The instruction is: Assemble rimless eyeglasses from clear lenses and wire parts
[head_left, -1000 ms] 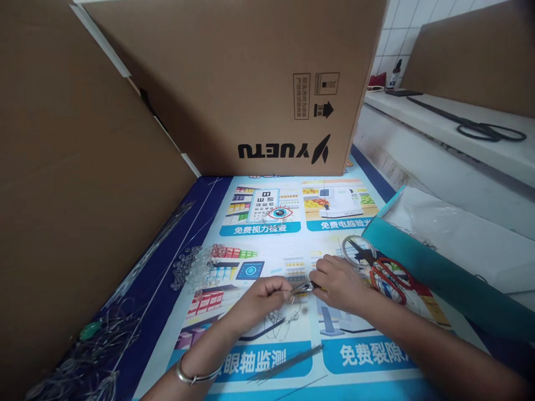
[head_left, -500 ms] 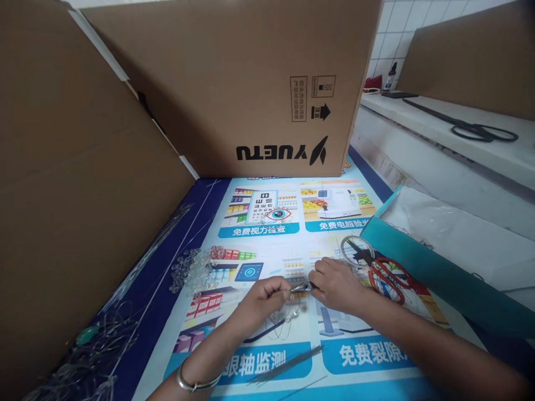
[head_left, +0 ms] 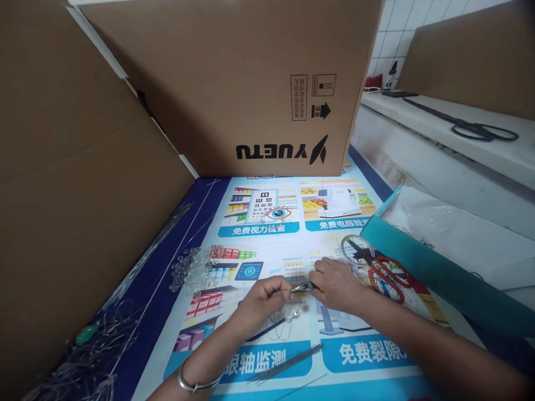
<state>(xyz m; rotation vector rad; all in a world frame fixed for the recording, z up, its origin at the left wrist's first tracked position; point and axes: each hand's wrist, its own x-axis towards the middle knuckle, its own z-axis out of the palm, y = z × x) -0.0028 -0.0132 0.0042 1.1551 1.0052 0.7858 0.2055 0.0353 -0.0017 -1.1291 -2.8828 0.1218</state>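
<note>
We see L hand (head_left: 265,298) w/ fingers pinched on the beaded wire (head_left: 296,314), its loop just below them, over the worktop (head_left: 305,245). R hand (head_left: 337,285) has fingers clenched round small pliers (head_left: 300,288), tips pointing L, right at the L fingertips; we can't tell if they bite the wire. Nearer us, a bundle of thin wires (head_left: 288,365) lies flat. Also: clear bead pile (head_left: 193,270) to L, red-handled scissors (head_left: 382,274) just beyond R wrist, teal box (head_left: 438,274) far R.

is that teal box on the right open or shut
Open: no lid covers the teal box, and its white interior and some clear plastic inside are visible.
</note>
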